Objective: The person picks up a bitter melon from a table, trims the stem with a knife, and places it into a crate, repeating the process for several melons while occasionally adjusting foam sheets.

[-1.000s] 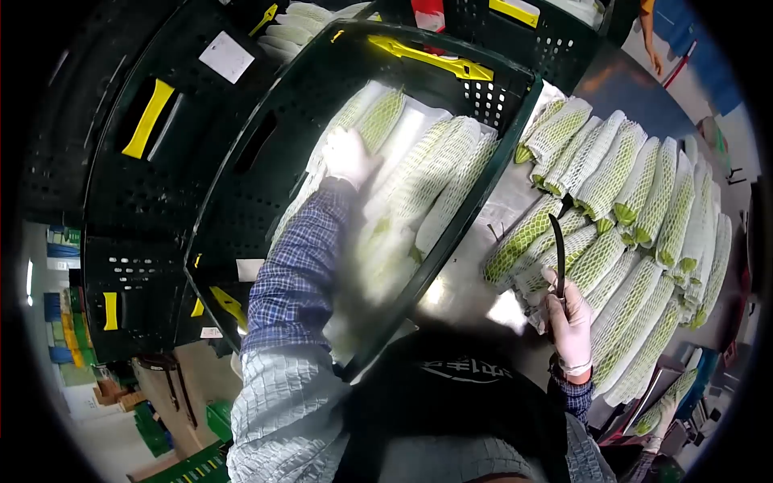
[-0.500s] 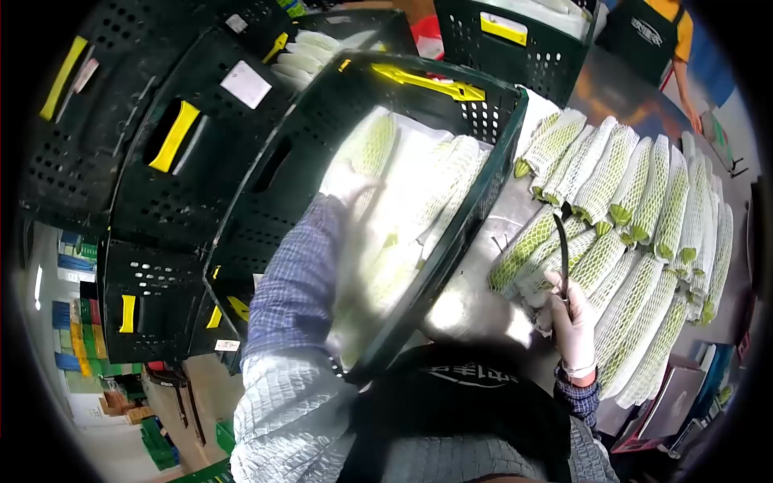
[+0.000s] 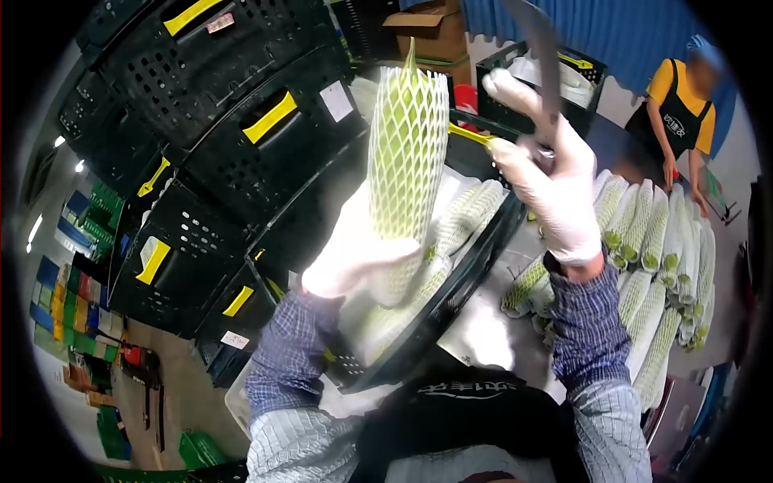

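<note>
In my gloved left hand (image 3: 342, 253), closed around its lower part, is a long green gourd (image 3: 409, 153) in a white foam net sleeve. It stands nearly upright, stem end on top, above the dark green crate (image 3: 475, 270). More netted gourds (image 3: 463, 217) lie in the crate beside white lining. My gloved right hand (image 3: 564, 189) is raised right of the held gourd, thumb and index finger spread apart. A knife (image 3: 541, 56) is gripped in it, dark blade pointing up; the handle is mostly hidden by the fingers.
Several netted gourds (image 3: 648, 233) lie in rows on the metal table to the right. Stacked dark crates (image 3: 217, 121) with yellow handles rise at the left. Across the table stands a co-worker in a dark apron (image 3: 672, 121). Behind are a cardboard box (image 3: 427, 36) and another crate (image 3: 596, 97).
My left hand has lifted a netted gourd out of the crate and turned it upright. My right hand has risen from beside the table's gourds with the knife. The view has tilted up.
</note>
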Demonstrator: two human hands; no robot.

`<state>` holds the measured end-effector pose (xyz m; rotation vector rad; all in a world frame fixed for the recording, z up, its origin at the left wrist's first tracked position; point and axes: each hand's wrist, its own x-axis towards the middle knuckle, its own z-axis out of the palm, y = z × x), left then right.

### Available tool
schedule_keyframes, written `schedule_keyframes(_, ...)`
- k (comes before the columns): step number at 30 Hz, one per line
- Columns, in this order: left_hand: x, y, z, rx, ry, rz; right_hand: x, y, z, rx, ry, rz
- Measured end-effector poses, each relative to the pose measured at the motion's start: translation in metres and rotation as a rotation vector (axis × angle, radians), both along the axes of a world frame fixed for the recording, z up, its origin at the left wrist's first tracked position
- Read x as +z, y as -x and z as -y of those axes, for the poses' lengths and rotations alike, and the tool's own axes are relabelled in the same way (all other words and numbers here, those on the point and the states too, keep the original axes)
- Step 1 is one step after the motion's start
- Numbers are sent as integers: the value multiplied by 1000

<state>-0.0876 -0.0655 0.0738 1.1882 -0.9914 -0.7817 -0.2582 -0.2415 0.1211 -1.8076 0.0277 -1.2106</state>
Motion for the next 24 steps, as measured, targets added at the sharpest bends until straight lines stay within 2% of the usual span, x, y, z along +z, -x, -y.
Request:
schedule_keyframes(4,-2,16,-14,-14,25,-13,3,-33,-12,148,186,63)
schedule_keyframes(6,-1,17,-20,-25,16,4,1,-34,-15,-66,378,35)
schedule_keyframes(8,-15,6,-24,-79,30,11,1,-26,-24,-176,391,-46)
schedule_keyframes(10,-12,5,-24,-60,42,-9,-2,-22,-36,-271,463,12)
schedule_keyframes(11,-7,8,-28,-78,31,-95,-5,-23,-41,-197,521,57)
schedule_keyframes(12,-6,8,-28,-68,19,-77,-8,-24,-46,-122,577,103)
schedule_keyframes(13,-5,8,-28,-56,6,-57,-10,-22,-55,-60,672,44)
schedule_keyframes(15,1,7,-31,-214,116,-272,-15,-15,-81,-18,876,-132)
schedule_keyframes(16,-7,1,-31,-206,239,-212,-16,-12,-95,-40,984,-248)
schedule_keyframes(17,-20,-8,-28,-191,268,-207,-29,-18,-101,-33,1046,-236)
schedule_keyframes(18,-23,-11,-27,-176,297,-204,-40,-22,-105,65,1014,-241)
schedule_keyframes(24,-22,-13,-25,-164,272,-253,-50,-24,-111,81,1047,-266)
